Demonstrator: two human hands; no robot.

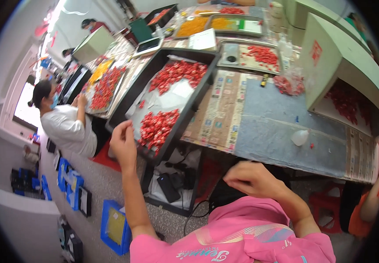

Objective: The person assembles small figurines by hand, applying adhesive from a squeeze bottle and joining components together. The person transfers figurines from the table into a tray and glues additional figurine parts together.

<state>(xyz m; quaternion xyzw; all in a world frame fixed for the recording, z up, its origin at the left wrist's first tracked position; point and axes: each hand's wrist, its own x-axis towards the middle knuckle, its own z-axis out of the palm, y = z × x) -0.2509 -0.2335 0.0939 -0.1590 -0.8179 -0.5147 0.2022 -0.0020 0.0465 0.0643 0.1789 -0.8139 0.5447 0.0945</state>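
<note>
My left hand (123,143) is raised at the near left edge of a black tray (188,115). Its fingers are curled and pressed together; anything in them is too small to make out. Beside it in the tray lies a pile of small red pieces (158,128) on white lining, with a second red heap (178,75) farther back. My right hand (250,179) hovers in front of the table's near edge, fingers folded inward. Whatever it may hold is hidden. On the grey work mat (277,131) beyond it sit a small translucent white object (300,137) and a tiny red piece.
A pale box-like hood (345,65) with red pieces inside stands at the right. Behind the mat are a metal tray (259,57) and a plastic bag of red pieces (289,82). A co-worker (67,118) works at the left. Below hangs a lower black bin (172,186).
</note>
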